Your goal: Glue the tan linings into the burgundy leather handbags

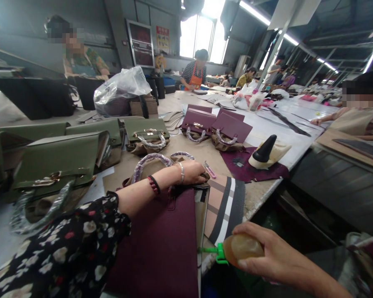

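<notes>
A dark burgundy handbag (164, 236) lies in front of me, its plastic-wrapped handles (151, 160) at the far end. My left hand (192, 171) is closed on the brown fabric at the bag's far right corner. In my right hand (251, 250) is a squeeze bottle (240, 249) of amber liquid with a green cap. The bottle's thin green nozzle (208, 250) points left and meets the bag's right side edge. Beside the left hand lies a small pink tool (209, 170).
Green handbags (57, 159) stand at the left and two burgundy bags (199, 122) further back. A black cone-tipped pot (264, 153) sits on burgundy material (233, 165). Striped sheets (225, 203) lie right of the bag, near the table edge. Several people work around the tables.
</notes>
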Available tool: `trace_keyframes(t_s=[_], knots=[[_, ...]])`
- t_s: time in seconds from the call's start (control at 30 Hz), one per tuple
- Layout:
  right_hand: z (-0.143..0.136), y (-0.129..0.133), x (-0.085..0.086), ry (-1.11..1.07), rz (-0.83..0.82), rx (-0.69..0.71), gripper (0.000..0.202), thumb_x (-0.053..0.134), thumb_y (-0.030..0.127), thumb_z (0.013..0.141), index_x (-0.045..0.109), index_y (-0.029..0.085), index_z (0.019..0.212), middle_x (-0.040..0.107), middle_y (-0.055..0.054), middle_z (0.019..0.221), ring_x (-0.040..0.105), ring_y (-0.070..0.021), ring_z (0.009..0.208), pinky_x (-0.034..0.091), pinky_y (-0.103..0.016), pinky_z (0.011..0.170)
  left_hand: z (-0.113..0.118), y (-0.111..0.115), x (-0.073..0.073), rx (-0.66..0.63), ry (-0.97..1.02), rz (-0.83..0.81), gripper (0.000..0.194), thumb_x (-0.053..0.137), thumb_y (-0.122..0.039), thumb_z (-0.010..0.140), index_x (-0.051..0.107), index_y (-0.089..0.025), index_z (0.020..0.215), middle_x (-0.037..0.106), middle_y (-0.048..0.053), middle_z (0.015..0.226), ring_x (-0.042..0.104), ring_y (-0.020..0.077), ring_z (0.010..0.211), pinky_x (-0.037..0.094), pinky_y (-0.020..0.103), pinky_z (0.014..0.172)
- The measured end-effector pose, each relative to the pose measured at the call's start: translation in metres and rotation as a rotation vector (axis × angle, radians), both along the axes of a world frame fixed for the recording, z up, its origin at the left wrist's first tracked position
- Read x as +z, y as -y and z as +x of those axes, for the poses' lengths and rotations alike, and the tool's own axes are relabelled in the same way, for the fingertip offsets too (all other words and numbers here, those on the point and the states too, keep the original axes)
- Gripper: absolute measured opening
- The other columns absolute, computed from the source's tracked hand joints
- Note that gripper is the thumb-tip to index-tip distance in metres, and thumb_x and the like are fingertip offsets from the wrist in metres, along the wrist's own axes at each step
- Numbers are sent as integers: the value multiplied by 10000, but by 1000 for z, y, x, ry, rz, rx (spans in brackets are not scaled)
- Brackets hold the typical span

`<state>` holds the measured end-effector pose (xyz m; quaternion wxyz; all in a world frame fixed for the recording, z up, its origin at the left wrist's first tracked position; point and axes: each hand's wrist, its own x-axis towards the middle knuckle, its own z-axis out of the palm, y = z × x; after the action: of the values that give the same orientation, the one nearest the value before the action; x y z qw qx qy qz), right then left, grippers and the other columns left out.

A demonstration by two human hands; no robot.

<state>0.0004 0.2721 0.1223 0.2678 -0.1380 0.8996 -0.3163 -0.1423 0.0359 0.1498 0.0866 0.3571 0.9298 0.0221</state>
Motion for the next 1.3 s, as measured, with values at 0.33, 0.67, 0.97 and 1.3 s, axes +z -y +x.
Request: trace_keyframes(t_s=[0.33,0.67,0.97,1.3], knots=[[-4,-11,30,-116,13,-171,554,657,533,678,551,202,1109,624,-55,1009,602,-230,845,484,-295,726,16,11,52,101,-333,-16,292,451,-374,885,672,-184,876,675,71,808,638,222,820,417,255,645],[6,5,21,-295,-30,-181,482,656,471,714,563,177,1085,613,-73,1074,592,-251,945,478,-338,836,40,20,52,70,-469,-15,285,481,-339,894,665,-124,859,676,124,738,657,274,775,454,320,656],[7,12,21,-307,12,-139,433,645,433,731,567,174,1069,610,-72,1036,595,-236,921,480,-327,821,42,27,57,57,-546,7,282,505,-350,886,667,-129,818,671,114,693,660,273,727,449,317,613],[-8,10,25,-463,-17,-223,430,636,449,700,589,202,1049,636,-53,1008,615,-239,882,500,-337,784,40,29,78,43,-753,56,257,520,-336,884,617,-143,744,658,86,645,643,256,646,401,328,563]])
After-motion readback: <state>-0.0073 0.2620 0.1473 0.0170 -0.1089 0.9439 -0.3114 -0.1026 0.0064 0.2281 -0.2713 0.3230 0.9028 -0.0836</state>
